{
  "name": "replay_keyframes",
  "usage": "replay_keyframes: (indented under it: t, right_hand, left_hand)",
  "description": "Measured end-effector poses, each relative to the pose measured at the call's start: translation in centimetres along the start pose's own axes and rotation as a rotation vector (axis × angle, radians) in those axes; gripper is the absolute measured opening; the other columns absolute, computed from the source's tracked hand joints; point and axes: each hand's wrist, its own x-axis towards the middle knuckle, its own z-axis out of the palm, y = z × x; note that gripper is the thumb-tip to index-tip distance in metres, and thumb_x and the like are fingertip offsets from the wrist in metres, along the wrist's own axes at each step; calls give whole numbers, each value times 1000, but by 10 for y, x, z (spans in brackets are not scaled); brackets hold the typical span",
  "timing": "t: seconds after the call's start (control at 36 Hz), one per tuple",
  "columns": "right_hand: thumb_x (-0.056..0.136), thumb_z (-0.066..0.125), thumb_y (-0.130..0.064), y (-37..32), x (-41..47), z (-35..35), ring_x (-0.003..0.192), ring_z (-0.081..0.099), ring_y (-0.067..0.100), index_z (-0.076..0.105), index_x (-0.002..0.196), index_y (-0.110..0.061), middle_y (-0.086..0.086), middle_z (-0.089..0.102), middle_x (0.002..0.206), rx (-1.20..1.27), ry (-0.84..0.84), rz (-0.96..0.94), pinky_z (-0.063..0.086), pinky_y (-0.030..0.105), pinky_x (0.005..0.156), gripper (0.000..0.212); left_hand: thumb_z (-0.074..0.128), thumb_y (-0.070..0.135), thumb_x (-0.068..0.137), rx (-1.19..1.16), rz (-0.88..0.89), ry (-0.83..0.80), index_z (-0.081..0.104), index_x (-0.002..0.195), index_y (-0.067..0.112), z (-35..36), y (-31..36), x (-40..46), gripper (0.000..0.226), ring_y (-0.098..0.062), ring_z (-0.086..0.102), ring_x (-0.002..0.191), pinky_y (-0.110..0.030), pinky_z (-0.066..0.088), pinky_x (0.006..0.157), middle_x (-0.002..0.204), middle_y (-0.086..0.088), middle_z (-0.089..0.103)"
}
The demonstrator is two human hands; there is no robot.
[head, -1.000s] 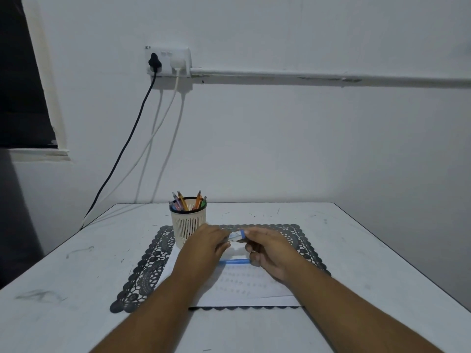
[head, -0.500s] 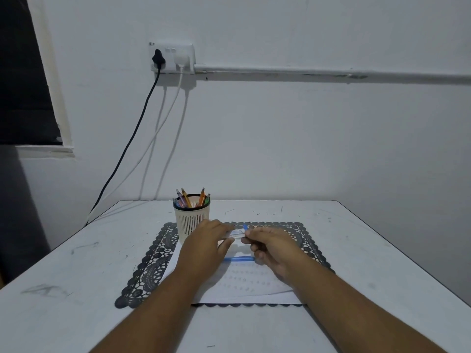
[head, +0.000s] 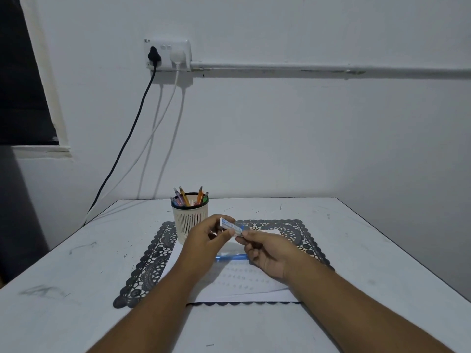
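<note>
A small white and blue eraser (head: 230, 226) is held just above the table between both hands. My left hand (head: 204, 248) pinches its left end with thumb and fingers. My right hand (head: 267, 253) pinches its right end with fingertips. Below them a blue pen (head: 230, 257) lies across a white sheet of paper (head: 237, 284) with faint printed rows. The sheet rests on a dark lace placemat (head: 147, 271).
A cream slotted pen holder (head: 190, 220) with several coloured pens stands at the mat's back left, close to my left hand. The white table (head: 76, 289) meets the wall behind. A wall socket (head: 167, 54) with black and white cables hangs left.
Both hands have lifted the eraser a little and turned it, so more of it shows above my left fingers. The blue pen has stayed on the paper.
</note>
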Motion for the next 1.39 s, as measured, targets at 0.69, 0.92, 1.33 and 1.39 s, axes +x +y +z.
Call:
replay_keyframes:
  t: [0.69,0.92,1.33,1.39]
  right_hand:
    - [92,74,-2,-7,-13,2,58,59,14,69,101,6,23,77,93,-252,103,-331,47,24,50,13]
    - [91,73,0,-8,-12,6,61,62,16,76,92,-1,14,78,82,-436,143,-517,46,25,50,4]
    - [92,77,-11,-7,-12,7,61,64,12,74,88,-2,14,76,79,-452,198,-594,47,24,49,11]
    - [93,76,-11,-7,-12,7,64,64,13,74,89,-2,17,76,83,-465,186,-601,48,25,50,10]
  left_hand:
    - [78,23,87,564,-27,-37,71,108,36,-6,-14,6,26,-1,63,84,-36,57,77,88,18,69]
    - [76,27,90,606,-67,-29,68,113,37,-3,-15,6,26,-2,63,84,-34,59,77,91,19,68]
    - [75,33,91,633,-77,-6,66,118,37,-1,-13,6,28,0,62,85,-28,58,76,95,19,68]
    - [75,32,92,630,-82,-6,66,118,37,-1,-13,6,28,0,62,85,-28,58,76,96,19,68]
